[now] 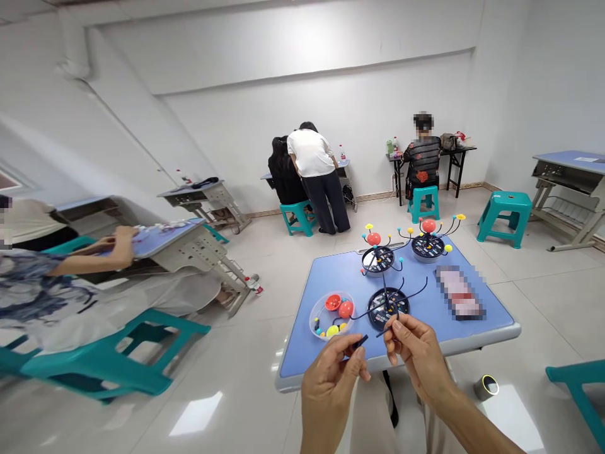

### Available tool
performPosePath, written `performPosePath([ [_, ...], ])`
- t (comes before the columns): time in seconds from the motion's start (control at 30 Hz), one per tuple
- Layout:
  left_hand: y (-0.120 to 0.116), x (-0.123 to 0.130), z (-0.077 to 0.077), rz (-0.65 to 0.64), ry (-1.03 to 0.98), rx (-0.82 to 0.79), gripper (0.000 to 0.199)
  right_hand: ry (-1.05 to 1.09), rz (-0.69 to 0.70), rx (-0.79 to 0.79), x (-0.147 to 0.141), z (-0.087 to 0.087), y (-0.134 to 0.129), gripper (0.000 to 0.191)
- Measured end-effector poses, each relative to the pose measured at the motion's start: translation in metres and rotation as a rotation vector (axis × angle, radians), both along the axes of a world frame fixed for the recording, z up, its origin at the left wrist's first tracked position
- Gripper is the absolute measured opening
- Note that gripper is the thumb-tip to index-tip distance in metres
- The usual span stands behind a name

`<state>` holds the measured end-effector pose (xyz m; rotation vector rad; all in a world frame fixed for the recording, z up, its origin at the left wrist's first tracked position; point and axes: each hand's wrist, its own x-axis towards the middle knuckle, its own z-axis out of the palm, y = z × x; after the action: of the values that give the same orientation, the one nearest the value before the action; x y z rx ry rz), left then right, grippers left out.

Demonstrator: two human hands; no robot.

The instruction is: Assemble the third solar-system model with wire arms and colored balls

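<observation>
Above the near edge of the blue desk [326, 271], my left hand [333, 372] pinches a small black plastic piece [360, 342]. My right hand [416, 350] is closed on a thin black rod [384, 331], its end pointing toward the left hand's piece; the two look apart. Just beyond my hands sits a round black base [378, 312] with bare curved black arms. To its left, a clear round tub [314, 321] holds red half-domes, a yellow ball and smaller parts. Two solar system models [378, 258] with red centres and coloured balls stand at the back.
A phone [458, 293], pixelated, lies at the desk's right. On the floor are a dark cylinder [486, 386] and teal stools [505, 214]. A person [99, 265] works at a desk on the left; others are by the far wall.
</observation>
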<state>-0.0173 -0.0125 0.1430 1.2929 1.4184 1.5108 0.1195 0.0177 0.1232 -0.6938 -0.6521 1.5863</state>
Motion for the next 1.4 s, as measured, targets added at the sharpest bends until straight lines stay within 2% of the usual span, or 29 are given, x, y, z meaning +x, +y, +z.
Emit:
performPosePath([
  [0.27,0.005,-0.003,-0.002,-0.024,-0.027,0.008,0.021,-0.003,0.039,-0.022,0.002,0.001,0.001,0.033],
  [0.37,0.013,-0.002,-0.001,-0.086,-0.064,0.019,0.017,0.021,0.16,-0.035,0.004,0.001,0.0,0.031],
  [0.47,0.02,-0.001,0.0,-0.232,-0.087,0.099,0.012,0.116,0.299,-0.085,0.005,0.001,-0.001,0.026],
  [0.57,0.024,-0.001,-0.001,-0.363,0.0,0.209,0.01,0.191,0.405,-0.169,0.009,0.0,0.001,0.022],
  [0.73,0.025,-0.002,-0.002,-0.388,0.115,0.246,0.011,0.237,0.594,-0.329,0.017,-0.001,0.007,0.022],
  [0.83,0.023,0.001,0.001,-0.321,0.059,0.142,0.009,0.123,0.545,-0.277,0.018,0.003,0.009,0.022],
  [0.93,0.021,0.006,0.006,-0.276,-0.021,-0.003,0.014,-0.03,0.443,-0.206,0.015,0.008,0.007,0.026],
  [1.03,0.02,0.009,0.012,-0.253,-0.07,-0.068,0.017,-0.128,0.334,-0.145,0.013,0.012,0.006,0.029],
  [1.13,0.022,0.01,0.014,-0.228,-0.098,-0.103,0.02,-0.085,0.258,-0.098,0.013,0.012,0.006,0.031],
  [1.3,0.025,0.011,0.014,-0.205,-0.244,-0.211,0.026,0.065,0.236,0.024,0.018,0.01,0.007,0.023],
  [1.4,0.025,0.011,0.014,-0.205,-0.294,-0.231,0.028,0.044,0.202,0.124,0.019,0.007,0.006,0.021],
])
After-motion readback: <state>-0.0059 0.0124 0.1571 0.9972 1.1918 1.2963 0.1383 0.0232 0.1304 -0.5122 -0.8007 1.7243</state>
